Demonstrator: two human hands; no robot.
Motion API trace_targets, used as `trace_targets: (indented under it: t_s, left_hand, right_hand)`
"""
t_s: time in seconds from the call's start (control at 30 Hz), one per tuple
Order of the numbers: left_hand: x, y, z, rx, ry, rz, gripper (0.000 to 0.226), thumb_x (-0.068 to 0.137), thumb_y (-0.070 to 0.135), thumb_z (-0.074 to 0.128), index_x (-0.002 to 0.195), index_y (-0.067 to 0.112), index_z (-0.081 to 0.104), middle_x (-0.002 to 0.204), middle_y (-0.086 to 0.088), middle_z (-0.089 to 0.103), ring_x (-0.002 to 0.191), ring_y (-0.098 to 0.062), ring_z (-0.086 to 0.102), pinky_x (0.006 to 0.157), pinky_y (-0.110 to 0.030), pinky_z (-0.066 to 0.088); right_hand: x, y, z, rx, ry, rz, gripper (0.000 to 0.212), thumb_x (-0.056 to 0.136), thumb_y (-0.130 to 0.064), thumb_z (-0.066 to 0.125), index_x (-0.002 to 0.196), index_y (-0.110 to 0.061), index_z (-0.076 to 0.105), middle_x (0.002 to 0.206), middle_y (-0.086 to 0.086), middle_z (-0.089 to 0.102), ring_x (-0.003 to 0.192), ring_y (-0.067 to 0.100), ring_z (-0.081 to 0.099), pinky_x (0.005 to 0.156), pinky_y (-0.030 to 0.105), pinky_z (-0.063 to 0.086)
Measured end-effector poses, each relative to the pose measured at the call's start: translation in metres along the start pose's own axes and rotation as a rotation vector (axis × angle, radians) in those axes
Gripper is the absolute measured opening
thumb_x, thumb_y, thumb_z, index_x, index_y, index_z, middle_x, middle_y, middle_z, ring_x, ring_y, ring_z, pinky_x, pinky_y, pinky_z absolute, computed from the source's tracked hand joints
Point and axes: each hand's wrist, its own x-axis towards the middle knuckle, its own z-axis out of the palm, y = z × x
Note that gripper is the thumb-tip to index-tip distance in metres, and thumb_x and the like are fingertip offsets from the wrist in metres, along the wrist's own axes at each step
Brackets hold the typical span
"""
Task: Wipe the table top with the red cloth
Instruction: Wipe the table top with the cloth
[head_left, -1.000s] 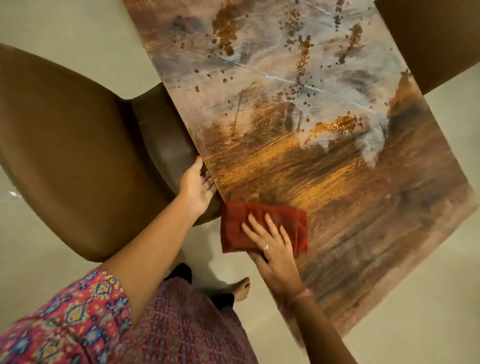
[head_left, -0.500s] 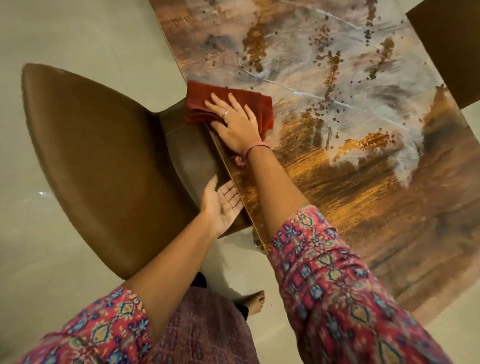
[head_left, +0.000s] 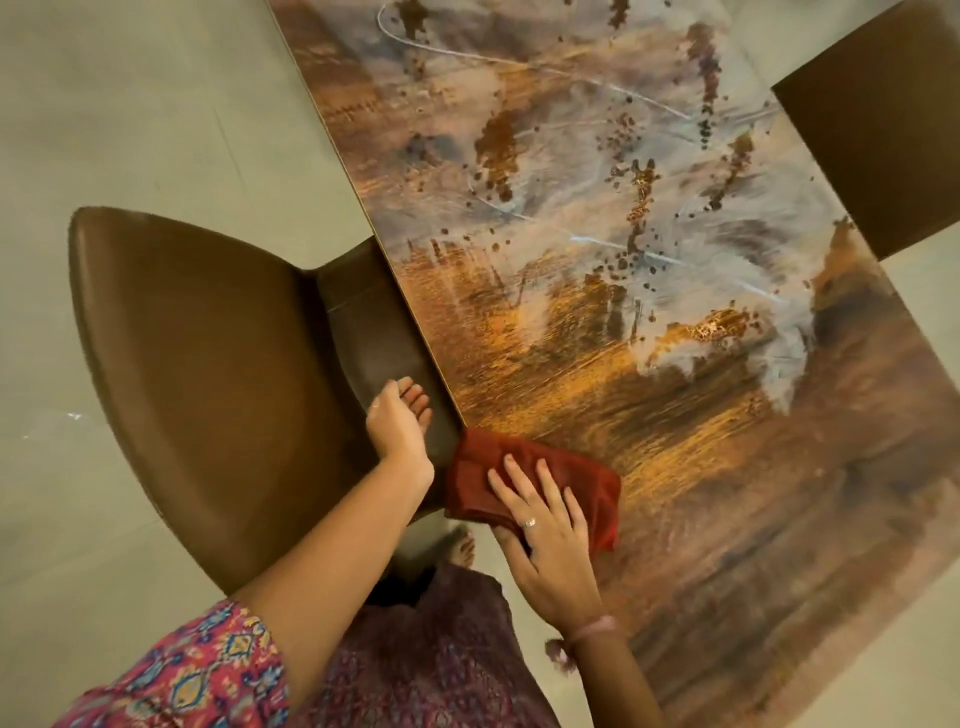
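The folded red cloth (head_left: 566, 478) lies on the near left edge of the table top (head_left: 649, 322), a long surface patterned in brown, orange and grey. My right hand (head_left: 545, 535) presses flat on the cloth with fingers spread straight; part of the cloth hangs over the table edge. My left hand (head_left: 397, 423) is cupped palm up just below the table edge, beside the cloth and over the chair seat, holding nothing.
A brown chair (head_left: 208, 374) is pushed under the table's left side, its seat under my left hand. A second brown chair (head_left: 883, 156) stands at the right side. Pale tiled floor (head_left: 130, 104) surrounds the table. My bare foot (head_left: 460, 545) stands near the table's edge.
My right hand has dragged the cloth back along the left edge from the far position toward me. My left hand stays cupped below the edge beside the chair seat.
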Motion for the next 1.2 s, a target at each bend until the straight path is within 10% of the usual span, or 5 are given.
trace_targets:
  t_s: [0.4,0.77,1.0,1.2]
  left_hand:
    - [-0.008,0.026,0.014,-0.019,0.083,0.220,0.019,0.097,0.022,0.047,0.087,0.013,0.061,0.069,0.001,0.058,0.057,-0.007,0.053,0.055,-0.020,0.043]
    - [0.007,0.038,0.018,-0.043,0.121,0.269,0.017,0.095,0.021,0.049,0.088,0.014,0.062,0.070,0.003,0.059,0.054,-0.003,0.055,0.053,-0.017,0.043]
    - [0.007,0.048,0.033,0.138,0.099,0.352,0.019,0.095,0.026,0.048,0.087,0.019,0.064,0.066,0.004,0.052,0.059,-0.007,0.050,0.060,-0.023,0.044]
    - [-0.002,0.065,0.042,0.527,-0.135,0.760,0.028,0.098,0.026,0.046,0.074,0.019,0.059,0.058,0.003,0.042,0.050,-0.004,0.039,0.049,-0.020,0.033]
  right_hand:
    - [0.283,0.030,-0.116,-0.038,0.105,0.005,0.051,0.099,-0.035,0.041,0.147,-0.039,0.026,0.158,-0.017,0.013,0.147,0.014,0.003,0.117,0.046,0.005]
    - [0.054,0.024,-0.032,-0.046,-0.105,-0.255,0.053,0.096,-0.035,0.038,0.147,-0.044,0.023,0.154,-0.028,0.007,0.146,0.007,-0.003,0.115,0.033,-0.003]
    - [0.202,-0.020,-0.063,-0.107,-0.003,-0.277,0.056,0.094,-0.029,0.045,0.146,-0.041,0.028,0.156,-0.020,0.018,0.146,0.012,0.008,0.115,0.037,0.006]
    - [0.276,0.045,-0.128,-0.119,0.160,-0.064,0.053,0.097,-0.030,0.045,0.146,-0.040,0.028,0.157,-0.016,0.020,0.146,0.014,0.012,0.116,0.045,0.013]
